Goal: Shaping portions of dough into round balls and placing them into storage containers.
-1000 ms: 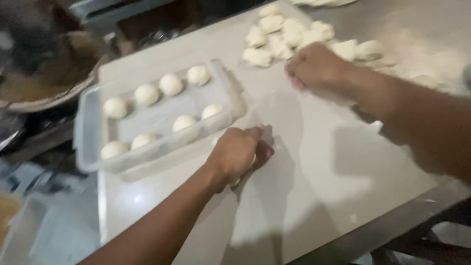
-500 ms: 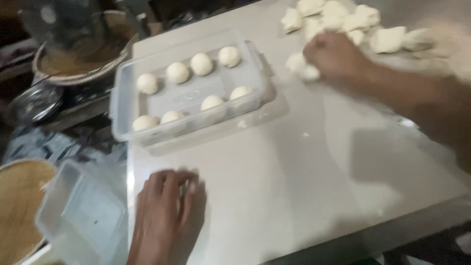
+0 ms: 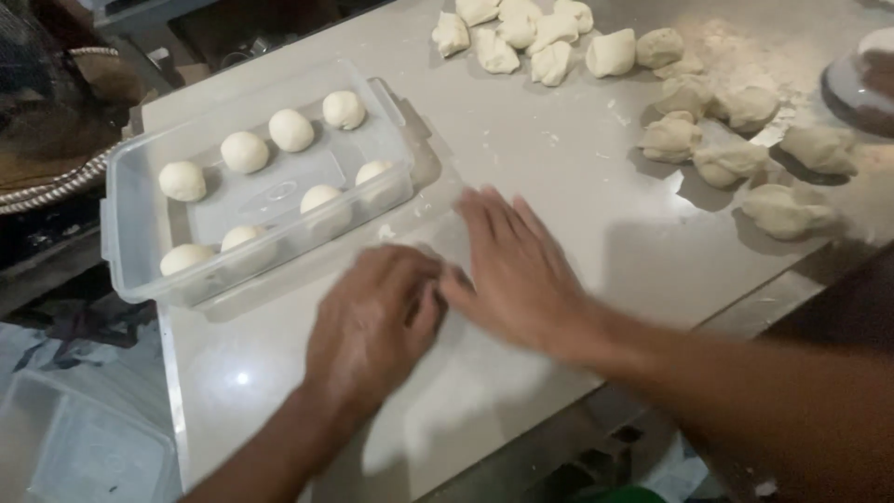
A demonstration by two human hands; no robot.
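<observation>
My left hand [image 3: 372, 321] is cupped palm-down on the pale worktop [image 3: 559, 158], just in front of a clear plastic container [image 3: 130, 279]. A pale edge of a dough piece [image 3: 416, 250] shows at its fingertips; the rest is hidden under the hand. My right hand [image 3: 517, 270] lies flat beside it with its fingers spread, thumb side touching the left hand. Several smooth dough balls [image 3: 291, 129] sit in two rows inside the container.
Cut dough pieces [image 3: 549, 61] lie at the far edge, and rough floured lumps [image 3: 726, 163] lie to the right. A round white object [image 3: 857, 79] is at the top right. Another clear container [image 3: 84, 447] sits low at the left, below a woven basket [image 3: 56, 177].
My right hand has come back from the dough pile to the near middle of the worktop. My left hand has moved up from the table's near edge to meet it.
</observation>
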